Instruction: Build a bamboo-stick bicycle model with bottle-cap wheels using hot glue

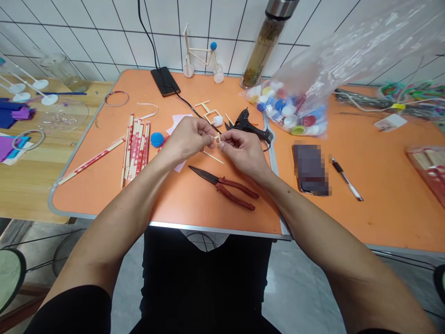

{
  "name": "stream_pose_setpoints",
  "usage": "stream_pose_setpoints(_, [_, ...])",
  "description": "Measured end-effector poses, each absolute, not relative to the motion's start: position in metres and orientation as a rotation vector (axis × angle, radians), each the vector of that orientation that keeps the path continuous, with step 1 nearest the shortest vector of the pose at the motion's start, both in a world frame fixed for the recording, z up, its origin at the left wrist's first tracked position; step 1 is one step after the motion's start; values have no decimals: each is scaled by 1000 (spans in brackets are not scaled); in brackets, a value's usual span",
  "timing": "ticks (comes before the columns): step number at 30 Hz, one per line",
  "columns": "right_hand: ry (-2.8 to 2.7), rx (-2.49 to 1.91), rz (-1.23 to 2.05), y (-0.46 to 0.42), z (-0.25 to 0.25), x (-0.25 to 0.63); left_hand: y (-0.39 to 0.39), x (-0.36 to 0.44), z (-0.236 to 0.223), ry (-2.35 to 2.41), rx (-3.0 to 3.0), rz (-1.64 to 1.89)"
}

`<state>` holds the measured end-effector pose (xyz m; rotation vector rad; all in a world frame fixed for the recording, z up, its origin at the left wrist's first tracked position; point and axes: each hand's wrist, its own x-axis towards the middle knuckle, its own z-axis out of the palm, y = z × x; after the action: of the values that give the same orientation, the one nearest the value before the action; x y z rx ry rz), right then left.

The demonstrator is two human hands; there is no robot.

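Note:
My left hand [189,139] and my right hand [245,150] meet over the orange table, fingertips pinched. Between them are short pale pieces of wooden stick [219,138], partly hidden by the fingers. A loose stick [213,157] lies just below. Long-nose pliers [220,182] with red handles rest in front of my hands. Behind my right hand is a black hot glue gun [249,124]. Beyond the fingertips lies a small stick frame [210,112] beside a white bottle cap [217,121]. A blue cap [157,139] sits left of my left hand.
Red-wrapped chopsticks [137,150] lie at left. A phone [165,82], a stick-and-cap model [201,53] and a tall tea bottle [263,51] line the back. On the right are a bag of bottle caps [295,109], a pixelated dark object [310,168] and a pen [346,178].

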<state>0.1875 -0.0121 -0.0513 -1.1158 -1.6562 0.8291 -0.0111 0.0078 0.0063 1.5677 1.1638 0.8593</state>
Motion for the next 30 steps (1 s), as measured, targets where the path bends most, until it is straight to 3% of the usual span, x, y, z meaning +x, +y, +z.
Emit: stream_pose_setpoints(30, [-1771,-1192,658,-12,-49,192,1,-3,7,1197,1458,879])
